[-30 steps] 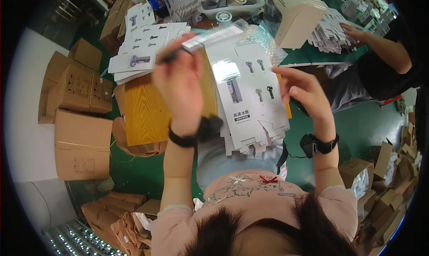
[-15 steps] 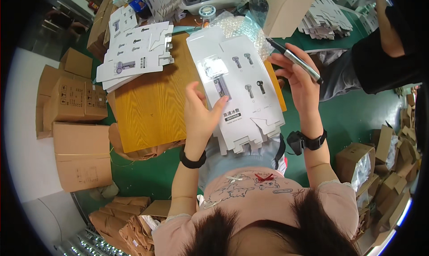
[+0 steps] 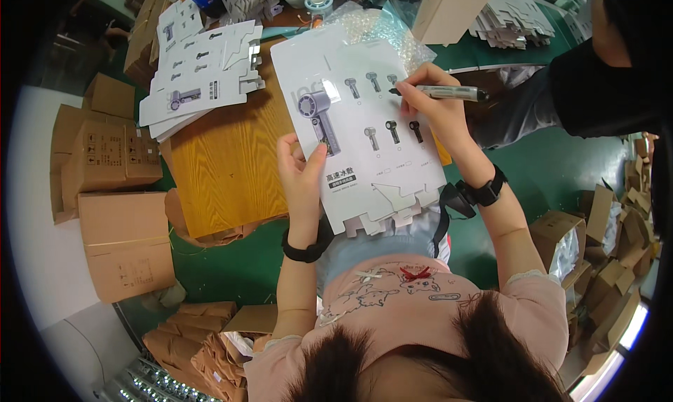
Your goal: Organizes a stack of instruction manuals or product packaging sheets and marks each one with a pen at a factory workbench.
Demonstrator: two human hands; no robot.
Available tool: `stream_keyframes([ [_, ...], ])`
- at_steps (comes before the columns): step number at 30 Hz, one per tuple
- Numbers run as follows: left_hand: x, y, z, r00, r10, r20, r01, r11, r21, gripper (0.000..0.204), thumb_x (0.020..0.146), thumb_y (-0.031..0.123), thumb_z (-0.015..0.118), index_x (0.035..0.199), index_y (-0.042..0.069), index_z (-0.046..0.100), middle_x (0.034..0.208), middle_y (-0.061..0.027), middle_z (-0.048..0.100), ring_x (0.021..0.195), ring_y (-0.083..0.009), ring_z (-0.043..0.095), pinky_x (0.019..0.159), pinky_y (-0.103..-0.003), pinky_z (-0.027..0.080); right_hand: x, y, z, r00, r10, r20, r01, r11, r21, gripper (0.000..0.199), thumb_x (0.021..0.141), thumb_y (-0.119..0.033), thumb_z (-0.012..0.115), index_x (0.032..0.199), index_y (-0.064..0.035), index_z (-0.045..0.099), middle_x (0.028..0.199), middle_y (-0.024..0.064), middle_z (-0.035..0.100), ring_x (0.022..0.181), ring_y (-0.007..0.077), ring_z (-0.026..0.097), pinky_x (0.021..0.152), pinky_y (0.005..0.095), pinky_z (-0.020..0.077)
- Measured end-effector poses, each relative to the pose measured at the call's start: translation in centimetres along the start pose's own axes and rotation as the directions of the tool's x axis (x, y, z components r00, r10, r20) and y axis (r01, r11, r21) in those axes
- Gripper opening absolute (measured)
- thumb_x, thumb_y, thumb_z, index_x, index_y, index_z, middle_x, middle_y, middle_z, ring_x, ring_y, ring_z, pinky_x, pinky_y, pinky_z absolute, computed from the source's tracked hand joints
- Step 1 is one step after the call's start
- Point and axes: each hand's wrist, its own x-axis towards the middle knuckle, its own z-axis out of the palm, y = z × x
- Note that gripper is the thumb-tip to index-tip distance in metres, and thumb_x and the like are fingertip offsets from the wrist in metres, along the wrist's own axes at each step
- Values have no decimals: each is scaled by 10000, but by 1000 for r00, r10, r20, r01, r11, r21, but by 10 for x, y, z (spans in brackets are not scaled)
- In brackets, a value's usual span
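A flat, unfolded white carton (image 3: 350,150) printed with handheld fans lies over the table's front edge and my lap, with more sheets showing beneath its notched lower edge. My left hand (image 3: 301,174) grips its left side, thumb on the printed face beside the large fan picture; the other fingers are partly hidden. Above the carton's right side, my right hand (image 3: 438,114) is closed round a marker pen (image 3: 452,92). The pen's dark tip points left, close to the small fan pictures in the upper row. Whether it touches the card I cannot tell.
More flat cartons (image 3: 203,69) are stacked left on the wooden table (image 3: 231,171). Bubble wrap (image 3: 403,41), a small round fan (image 3: 319,4) and a beige machine (image 3: 449,9) stand behind. A co-worker (image 3: 596,86) is at right. Cardboard boxes (image 3: 126,241) line the floor.
My right hand has come left and turned, bringing the pen's tip over the carton. My left hand and the carton have shifted slightly left, and the carton's glare is gone.
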Motion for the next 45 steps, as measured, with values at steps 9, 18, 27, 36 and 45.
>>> stream_keyframes([
  [9,3,-1,2,999,32,10,-32,999,8,269,790,13,538,983,29,352,867,-100,571,751,-105,534,649,-223,426,1,8,8,997,36,-66,-41,997,-73,106,798,-81,562,750,11,544,593,19,555,498,38,505,456,153,364],
  [18,3,-2,1,998,57,25,-57,998,24,266,788,23,543,976,29,355,861,-104,570,754,-103,534,654,-221,419,2,10,9,995,51,-81,-63,986,-153,108,804,-75,549,745,14,545,572,17,546,490,43,506,445,159,363],
  [27,3,-5,0,996,92,-12,-91,994,57,260,785,28,547,976,18,371,853,-107,574,746,-106,538,655,-219,417,-39,-2,0,997,-71,-20,70,996,-51,101,753,-61,559,688,13,540,559,22,547,474,69,521,440,176,384],
  [36,2,-9,3,994,109,-27,-108,993,48,263,784,21,546,982,11,373,869,-114,576,750,-113,542,657,-221,418,-59,7,7,937,-250,243,323,885,-335,76,676,-44,598,638,-2,547,552,34,540,473,76,515,451,213,397],
  [45,-22,27,-7,900,333,-280,-331,942,57,263,821,59,521,1039,8,384,895,-120,551,771,-157,549,691,-251,435,-54,4,-19,984,-53,-168,85,979,188,139,824,-103,472,800,15,541,652,81,563,541,144,552,501,228,433],
])
